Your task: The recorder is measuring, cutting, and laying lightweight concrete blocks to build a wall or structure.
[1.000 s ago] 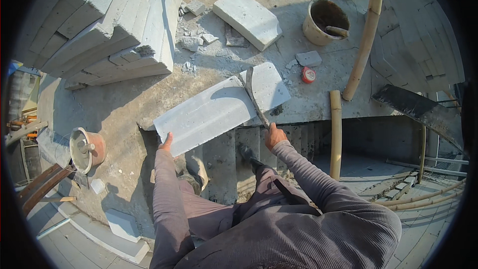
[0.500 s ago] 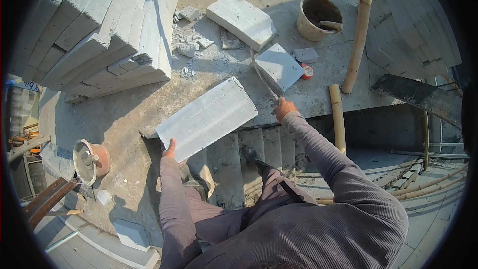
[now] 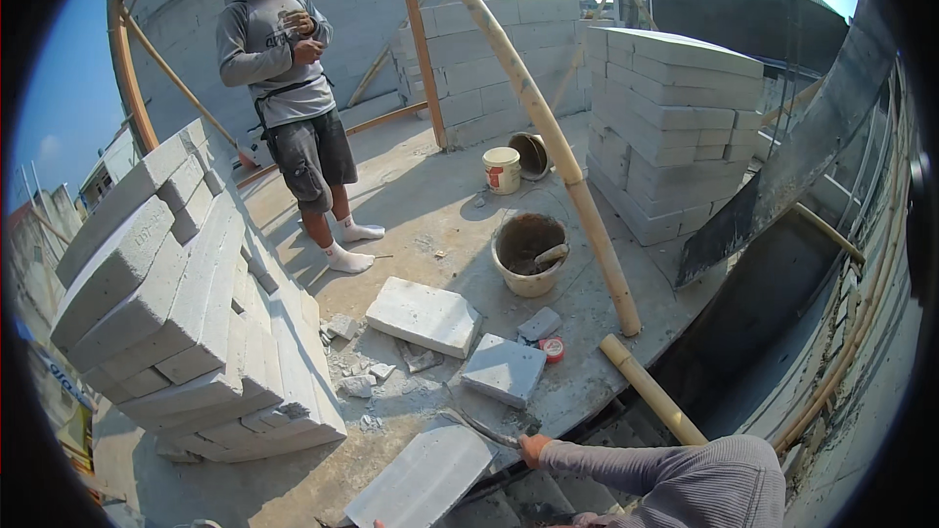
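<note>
The long grey block (image 3: 425,479) lies at the lower edge of the view, slanting beside the stairwell, its near end cut off by the frame. Only a fingertip of the left hand (image 3: 379,524) shows, at the block's edge; whether that grip is clenched or loose cannot be told. The right hand (image 3: 535,450) has its grip closed round the handle end of a curved metal tool (image 3: 481,430), whose narrow, dark, bowed length reaches toward the block's far end. A shorter block (image 3: 504,370) lies flat just beyond, apart from the long one; in this inspector's judgement the two are parted pieces and the division is done, while any trimming or placing remains undone. Surfaces are pale, matt and finely porous, with mostly straight edges. Near the short piece are a red tape roll (image 3: 553,350), a small offcut (image 3: 540,324) and a thick block (image 3: 425,316) with a chipped corner; jagged rubble (image 3: 357,386) and dust lie to the left. Farther out stand a round mortar bucket (image 3: 528,286), a smooth jointed bamboo pole (image 3: 548,137), a left block stack (image 3: 196,313) and a co-worker (image 3: 293,88) in socks
</note>
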Tool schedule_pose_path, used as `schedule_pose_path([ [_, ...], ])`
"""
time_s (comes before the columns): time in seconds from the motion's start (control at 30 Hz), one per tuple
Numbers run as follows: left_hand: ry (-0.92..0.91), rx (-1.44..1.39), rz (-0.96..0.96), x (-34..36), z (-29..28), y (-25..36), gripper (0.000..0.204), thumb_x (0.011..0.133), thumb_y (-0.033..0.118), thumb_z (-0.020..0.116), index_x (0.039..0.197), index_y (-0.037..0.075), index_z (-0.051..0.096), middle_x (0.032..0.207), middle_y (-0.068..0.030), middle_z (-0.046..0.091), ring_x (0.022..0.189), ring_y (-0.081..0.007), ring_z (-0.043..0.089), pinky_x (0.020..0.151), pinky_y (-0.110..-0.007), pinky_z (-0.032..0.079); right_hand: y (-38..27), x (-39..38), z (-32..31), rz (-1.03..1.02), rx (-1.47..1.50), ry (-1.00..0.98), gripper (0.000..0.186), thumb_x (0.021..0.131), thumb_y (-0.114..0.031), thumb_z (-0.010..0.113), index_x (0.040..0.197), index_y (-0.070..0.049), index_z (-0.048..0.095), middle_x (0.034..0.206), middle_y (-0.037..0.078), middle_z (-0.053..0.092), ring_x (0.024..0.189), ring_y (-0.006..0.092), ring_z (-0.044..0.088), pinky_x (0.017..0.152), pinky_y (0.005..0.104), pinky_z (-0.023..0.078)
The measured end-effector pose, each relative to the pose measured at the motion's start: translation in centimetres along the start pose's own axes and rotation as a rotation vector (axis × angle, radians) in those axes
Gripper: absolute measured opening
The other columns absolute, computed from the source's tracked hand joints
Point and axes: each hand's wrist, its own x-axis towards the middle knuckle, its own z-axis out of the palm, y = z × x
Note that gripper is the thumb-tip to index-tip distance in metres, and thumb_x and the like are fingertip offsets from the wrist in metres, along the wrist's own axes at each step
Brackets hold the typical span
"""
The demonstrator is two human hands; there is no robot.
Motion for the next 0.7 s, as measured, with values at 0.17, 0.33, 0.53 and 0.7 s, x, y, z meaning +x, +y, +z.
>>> schedule_pose_path([
  [0.17,-0.026,0.035,0.005,-0.5,1.4,1.6,0.102,0.069,0.075,0.072,0.141,0.01,0.042,0.135,-0.0134,0.055,0.117,-0.0385,0.056,0.085,-0.069,0.046,2.4,-4.7,1.8,0.056,0.01,-0.141,0.042,0.093,-0.035,0.051,0.12,-0.002,0.053,0.108,0.03,0.065,0.105,0.0476,0.062,0.089,0.0522,0.049],
  [0.33,-0.042,0.044,0.026,-1.3,1.7,2.0,0.101,0.069,0.075,0.071,0.141,0.01,0.042,0.135,-0.0129,0.055,0.119,-0.038,0.055,0.087,-0.069,0.045,1.2,-6.0,0.7,0.147,0.15,-0.138,0.044,0.093,-0.034,0.047,0.126,-0.005,0.054,0.114,0.029,0.064,0.111,0.0461,0.06,0.092,0.0517,0.048],
  [0.53,-0.064,-0.048,0.049,-1.3,-1.2,-2.7,0.101,0.069,0.076,0.07,0.14,0.01,0.042,0.135,-0.0123,0.055,0.121,-0.0374,0.053,0.089,-0.068,0.044,1.8,-8.9,-0.1,0.12,0.083,-0.076,0.036,0.093,-0.033,0.054,0.115,-0.004,0.051,0.1,0.028,0.066,0.097,0.0461,0.064,0.085,0.0532,0.049],
  [0.7,0.008,-0.091,0.031,-1.2,-1.4,-3.4,0.105,0.067,0.075,0.073,0.139,0.004,0.044,0.135,-0.0158,0.053,0.122,-0.0345,0.053,0.095,-0.061,0.045,1.5,-8.6,-1.6,0.077,-0.017,-0.143,0.035,0.091,-0.027,0.056,0.114,-0.001,0.054,0.1,0.03,0.066,0.097,0.0451,0.065,0.086,0.0506,0.052],
])
